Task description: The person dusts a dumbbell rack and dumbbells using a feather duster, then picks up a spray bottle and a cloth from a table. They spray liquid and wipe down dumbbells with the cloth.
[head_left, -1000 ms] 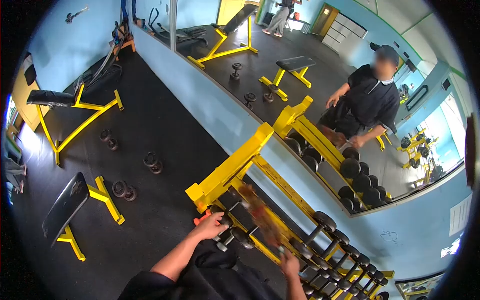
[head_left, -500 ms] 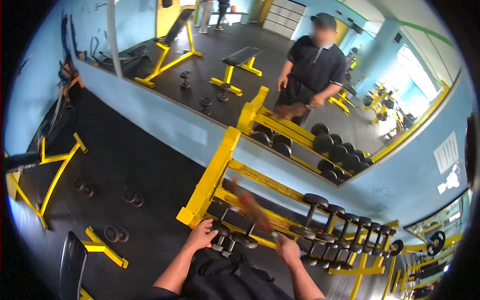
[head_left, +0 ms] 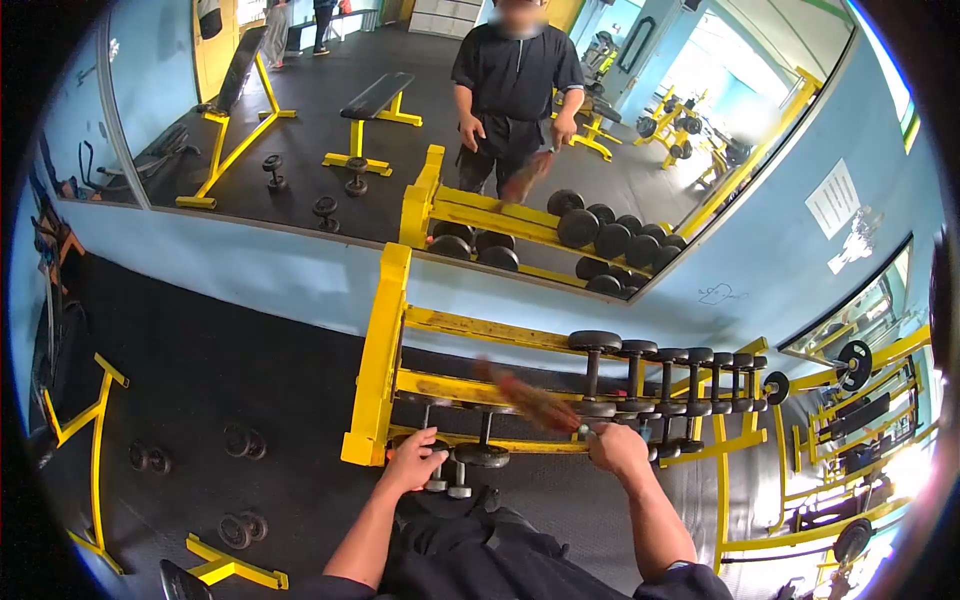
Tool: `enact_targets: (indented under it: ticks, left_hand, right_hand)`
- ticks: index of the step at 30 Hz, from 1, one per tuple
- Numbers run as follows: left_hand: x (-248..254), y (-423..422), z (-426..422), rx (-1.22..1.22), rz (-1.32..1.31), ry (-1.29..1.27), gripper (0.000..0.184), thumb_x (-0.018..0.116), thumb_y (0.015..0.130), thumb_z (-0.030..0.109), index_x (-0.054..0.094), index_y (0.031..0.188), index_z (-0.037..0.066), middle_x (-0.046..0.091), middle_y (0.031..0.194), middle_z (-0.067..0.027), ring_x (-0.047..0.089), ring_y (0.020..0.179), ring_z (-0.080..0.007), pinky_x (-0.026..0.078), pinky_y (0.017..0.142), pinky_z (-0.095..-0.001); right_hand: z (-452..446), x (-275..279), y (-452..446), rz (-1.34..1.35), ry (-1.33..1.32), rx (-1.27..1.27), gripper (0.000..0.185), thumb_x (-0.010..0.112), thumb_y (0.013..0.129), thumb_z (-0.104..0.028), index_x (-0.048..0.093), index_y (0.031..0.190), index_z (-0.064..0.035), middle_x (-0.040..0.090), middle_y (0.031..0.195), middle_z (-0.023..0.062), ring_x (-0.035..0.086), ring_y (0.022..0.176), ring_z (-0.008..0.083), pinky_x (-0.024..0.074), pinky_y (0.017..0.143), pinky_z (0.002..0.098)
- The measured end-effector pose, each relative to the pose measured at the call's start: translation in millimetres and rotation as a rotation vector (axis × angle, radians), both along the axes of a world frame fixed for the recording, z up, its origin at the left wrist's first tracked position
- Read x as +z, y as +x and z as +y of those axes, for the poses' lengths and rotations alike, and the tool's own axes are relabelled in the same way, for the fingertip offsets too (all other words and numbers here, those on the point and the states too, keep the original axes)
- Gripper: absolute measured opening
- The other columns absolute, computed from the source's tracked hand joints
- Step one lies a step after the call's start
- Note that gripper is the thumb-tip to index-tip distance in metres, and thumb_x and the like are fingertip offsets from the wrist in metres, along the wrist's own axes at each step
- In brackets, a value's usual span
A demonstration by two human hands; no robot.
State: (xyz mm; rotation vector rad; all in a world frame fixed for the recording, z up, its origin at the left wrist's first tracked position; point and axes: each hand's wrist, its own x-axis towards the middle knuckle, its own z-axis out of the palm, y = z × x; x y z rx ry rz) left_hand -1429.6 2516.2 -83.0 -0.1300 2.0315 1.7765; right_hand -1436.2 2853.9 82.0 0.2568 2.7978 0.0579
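Left hand (head_left: pixel 412 463) at yellow rack's (head_left: pixel 378 360) near-left corner, grip unclear; right hand (head_left: pixel 618 448) clenched round blurred reddish duster (head_left: pixel 535 402).

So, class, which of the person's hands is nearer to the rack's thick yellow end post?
Left. The left hand is just beside the end post's lower end; the right hand grips the duster, farther along the rack.

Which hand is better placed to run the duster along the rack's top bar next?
Right, I'd judge: the right hand grips the duster, its blurred head near the top bar. The left hand is low at the left end of the rack.
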Motion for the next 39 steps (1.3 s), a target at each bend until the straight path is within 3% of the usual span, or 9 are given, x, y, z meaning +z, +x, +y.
enact_targets:
  ticks: [5,7,10,19,23,29,34,37,39]
  left_hand:
    - [-9.8,21.4,-23.2,0.119,0.023,0.016,0.063,0.069,0.083,0.022,0.042,0.136,0.001,0.054,0.127,-0.02,0.06,0.106,-0.028,0.049,0.088,-0.0367]
    - [-20.4,28.4,-31.2,0.196,-0.066,0.007,0.062,0.068,0.083,0.022,0.043,0.135,0.001,0.055,0.126,-0.0204,0.059,0.107,-0.0277,0.049,0.088,-0.0365]
    - [-8.5,35.3,-34.6,0.214,-0.044,0.01,0.06,0.068,0.083,0.023,0.044,0.133,0.001,0.055,0.126,-0.0212,0.06,0.107,-0.0276,0.049,0.089,-0.0369]
    - [-37.8,53.3,-54.9,0.396,0.025,0.005,0.06,0.069,0.083,0.025,0.045,0.131,-0.001,0.056,0.124,-0.0215,0.061,0.104,-0.0262,0.049,0.089,-0.0355]
    - [-13.0,48.8,-46.6,0.435,0.057,0.036,0.06,0.069,0.083,0.024,0.045,0.132,-0.001,0.056,0.124,-0.0222,0.061,0.104,-0.0267,0.05,0.088,-0.0353]
    - [-0.5,44.9,-47.8,0.477,0.025,-0.032,0.061,0.069,0.083,0.023,0.044,0.133,-0.002,0.054,0.126,-0.0229,0.061,0.103,-0.0268,0.05,0.087,-0.0353]
    - [-3.1,30.4,-35.3,0.475,0.061,0.042,0.062,0.068,0.083,0.022,0.042,0.134,-0.001,0.054,0.127,-0.0221,0.061,0.103,-0.0258,0.05,0.087,-0.0349]
    - [-7.1,28.0,-29.1,0.483,0.057,0.042,0.063,0.068,0.083,0.022,0.042,0.135,-0.001,0.054,0.127,-0.0216,0.06,0.105,-0.0258,0.05,0.087,-0.0347]
    - [-5.5,26.2,-23.7,0.448,0.024,-0.001,0.064,0.069,0.083,0.022,0.041,0.135,-0.001,0.054,0.127,-0.0215,0.06,0.106,-0.026,0.05,0.086,-0.0345]
  right_hand:
    - [25.0,61.2,11.4,0.267,0.025,-0.157,0.03,0.05,0.088,-0.033,0.068,0.102,-0.0133,0.067,0.091,0.0203,0.065,0.085,0.037,0.0517,0.074,0.047]
    - [16.7,73.7,1.3,0.341,-0.043,-0.22,0.029,0.055,0.085,-0.027,0.068,0.105,-0.0104,0.066,0.091,0.0216,0.064,0.088,0.038,0.0507,0.077,0.0472]
    - [39.4,24.5,-20.5,0.195,0.069,-0.178,0.032,0.051,0.086,-0.033,0.068,0.1,-0.0094,0.066,0.091,0.022,0.063,0.09,0.0398,0.0498,0.081,0.048]
    - [2.4,60.2,-69.0,0.153,0.287,0.019,0.027,0.054,0.08,-0.026,0.071,0.086,-0.0053,0.068,0.088,0.0201,0.066,0.084,0.0371,0.0526,0.075,0.0454]
    - [-3.1,69.0,-75.2,0.193,0.147,0.072,0.023,0.057,0.077,-0.022,0.071,0.081,-0.0039,0.068,0.086,0.0206,0.066,0.084,0.0372,0.0534,0.074,0.0442]
    - [8.4,62.5,-72.2,0.199,0.208,-0.016,0.03,0.057,0.08,-0.025,0.07,0.087,0.0004,0.068,0.088,0.0212,0.066,0.089,0.0377,0.052,0.077,0.0459]
    - [1.5,70.0,-63.7,0.203,0.027,0.068,0.025,0.053,0.08,-0.025,0.07,0.088,-0.009,0.067,0.085,0.0211,0.065,0.084,0.0363,0.0526,0.074,0.0465]
    - [20.9,35.9,-75.5,0.197,0.071,0.096,0.027,0.054,0.081,-0.028,0.071,0.089,-0.0092,0.067,0.085,0.0203,0.065,0.083,0.0367,0.0527,0.073,0.0466]
    - [22.9,9.9,-75.7,0.245,-0.086,0.199,0.029,0.055,0.084,-0.032,0.07,0.094,-0.0092,0.067,0.084,0.0208,0.065,0.083,0.0381,0.0524,0.074,0.0469]
